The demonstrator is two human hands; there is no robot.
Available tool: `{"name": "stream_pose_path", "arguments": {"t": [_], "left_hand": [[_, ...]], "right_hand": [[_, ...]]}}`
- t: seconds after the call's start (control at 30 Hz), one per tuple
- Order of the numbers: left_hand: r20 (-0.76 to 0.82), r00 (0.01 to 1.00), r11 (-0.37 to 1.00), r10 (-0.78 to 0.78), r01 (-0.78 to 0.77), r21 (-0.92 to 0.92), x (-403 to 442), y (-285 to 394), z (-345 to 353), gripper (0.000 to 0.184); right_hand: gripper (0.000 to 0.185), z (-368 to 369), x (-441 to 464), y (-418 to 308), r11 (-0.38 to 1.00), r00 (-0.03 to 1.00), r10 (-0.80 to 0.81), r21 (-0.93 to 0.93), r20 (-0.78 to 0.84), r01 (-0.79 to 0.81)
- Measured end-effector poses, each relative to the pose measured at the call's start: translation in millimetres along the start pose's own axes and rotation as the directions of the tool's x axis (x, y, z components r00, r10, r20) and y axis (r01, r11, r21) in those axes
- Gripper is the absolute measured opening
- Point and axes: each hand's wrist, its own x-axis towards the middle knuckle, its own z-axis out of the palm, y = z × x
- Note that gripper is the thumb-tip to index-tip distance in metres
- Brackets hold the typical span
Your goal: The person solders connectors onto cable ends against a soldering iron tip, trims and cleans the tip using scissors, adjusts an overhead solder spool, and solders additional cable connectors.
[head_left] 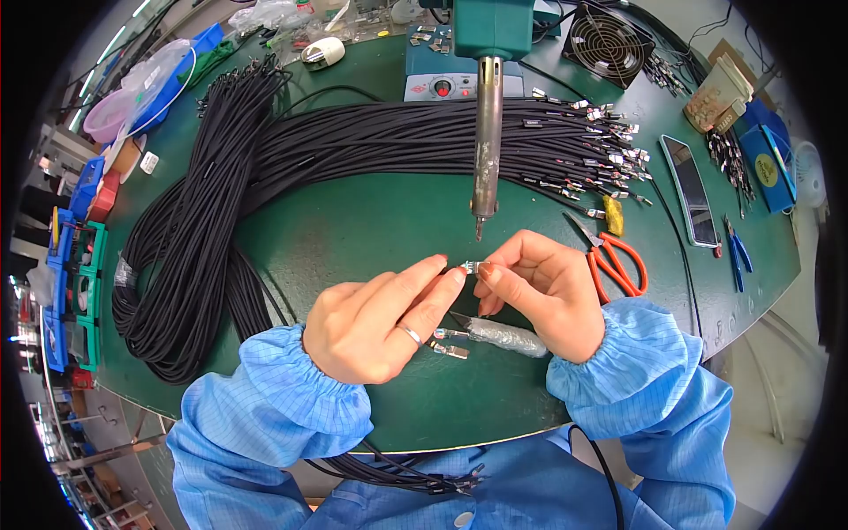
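Observation:
A small metal connector (472,267) sits between my two hands, just below the tip of the soldering iron (487,150), with a gap between them. My left hand (375,322) closes its fingertips on the left end of the connector. My right hand (549,296) pinches its other end between thumb and forefinger. Any cable behind the connector is hidden by my left fingers. Below the hands lies a tool with a plastic-wrapped handle (508,336), partly covered by my right hand. Beside it rest two cable ends with metal plugs (450,351).
A large bundle of black cables (353,146) spans the back and left of the green table (309,238). To the right are orange-handled scissors (618,265), a yellow sponge-like piece (613,215), a phone (690,192) and blue pliers (738,254). More cables (415,477) lie over my lap.

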Motion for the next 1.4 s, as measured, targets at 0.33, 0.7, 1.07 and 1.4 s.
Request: {"name": "stream_pose_path", "arguments": {"t": [0.33, 0.7, 1.07, 1.4], "left_hand": [[0.130, 0.991, 0.998, -0.037, 0.030, 0.053, 0.3, 7.0, -7.6, 0.030], [-0.027, 0.994, 0.993, -0.104, 0.102, -0.066, -1.1, 2.6, -0.7, 0.028], [-0.031, 0.997, 0.996, -0.064, 0.062, -0.066, 0.2, 1.6, -1.0, 0.027], [-0.047, 0.999, 1.000, 0.022, -0.022, 0.002, 0.5, -0.9, 0.7, 0.029]], "right_hand": [[0.003, -0.1, 0.3, -2.2, 0.996, 0.999, 0.049, 0.072, 0.018, -0.051], [0.001, 0.5, 5.3, 1.6, 0.968, 0.995, 0.071, 0.234, 0.075, -0.086], [0.002, 2.0, 1.9, 8.3, 0.972, 0.984, -0.180, -0.156, -0.008, 0.177], [0.003, 1.8, 2.1, 2.4, 0.993, 1.000, -0.014, 0.115, 0.016, 0.012]]}}
